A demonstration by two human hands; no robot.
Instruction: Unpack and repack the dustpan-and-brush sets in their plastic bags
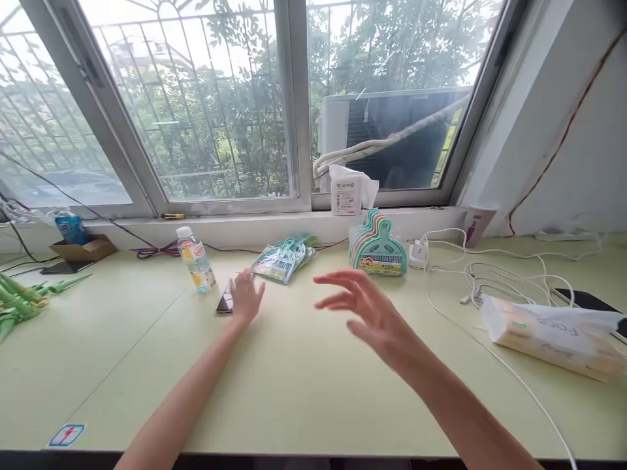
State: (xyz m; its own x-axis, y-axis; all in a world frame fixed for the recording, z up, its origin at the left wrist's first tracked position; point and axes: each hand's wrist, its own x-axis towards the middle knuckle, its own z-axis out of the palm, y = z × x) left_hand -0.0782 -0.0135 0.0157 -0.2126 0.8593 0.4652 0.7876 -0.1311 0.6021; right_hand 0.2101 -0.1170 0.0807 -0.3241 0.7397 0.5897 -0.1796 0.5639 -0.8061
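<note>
My left hand [245,299] is over a dark phone [225,301] that lies on the pale green table [294,391]. Its fingers are apart, and whether it touches the phone I cannot tell. Just left of the phone stands a clear drink bottle [196,261] with a white cap. Beyond this hand lies a bagged dustpan and brush set [281,260]. In the air over the middle of the table, my right hand [369,310] has its fingers spread and holds nothing. Past it, a stack of wrapped dustpan sets [379,251] stands upright against the sill.
White cables [494,287] sprawl on the right around a charger [418,253], near a tissue pack [553,336] and a cup [477,225]. At left are green stalks [19,300] and a cardboard box [83,249]. A white package [347,192] stands on the windowsill.
</note>
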